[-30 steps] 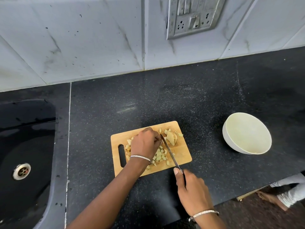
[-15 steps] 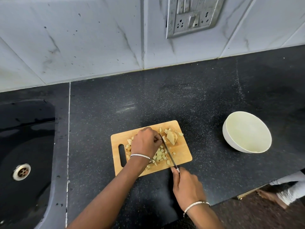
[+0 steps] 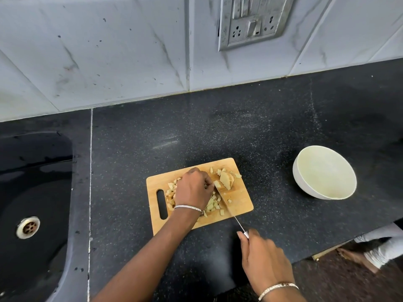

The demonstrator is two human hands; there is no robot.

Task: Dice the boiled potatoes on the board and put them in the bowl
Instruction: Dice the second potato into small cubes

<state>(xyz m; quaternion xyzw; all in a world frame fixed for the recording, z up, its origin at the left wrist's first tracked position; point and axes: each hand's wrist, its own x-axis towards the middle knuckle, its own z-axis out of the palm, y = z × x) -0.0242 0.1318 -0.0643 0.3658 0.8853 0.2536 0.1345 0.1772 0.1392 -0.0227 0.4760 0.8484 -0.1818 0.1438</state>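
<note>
A small wooden cutting board (image 3: pixel 239 199) lies on the black counter. Diced potato pieces (image 3: pixel 212 204) are heaped at its middle and left, and a larger potato chunk (image 3: pixel 226 180) sits near its far right corner. My left hand (image 3: pixel 193 189) rests fingers-down on the potato beside the blade. The knife (image 3: pixel 226 205) lies across the board with its tip by my left fingers. My right hand (image 3: pixel 265 258) grips the knife's handle off the board's near edge. A white bowl (image 3: pixel 302 182) stands empty to the right.
A black sink (image 3: pixel 32 192) with a metal drain lies at the left. A tiled wall with a switch panel (image 3: pixel 250 22) runs behind. The counter's front edge is at the lower right, where another person's foot (image 3: pixel 353 257) shows on the floor.
My right hand has drawn the knife back toward me, out from the potato pile. My left hand stays on the potato.
</note>
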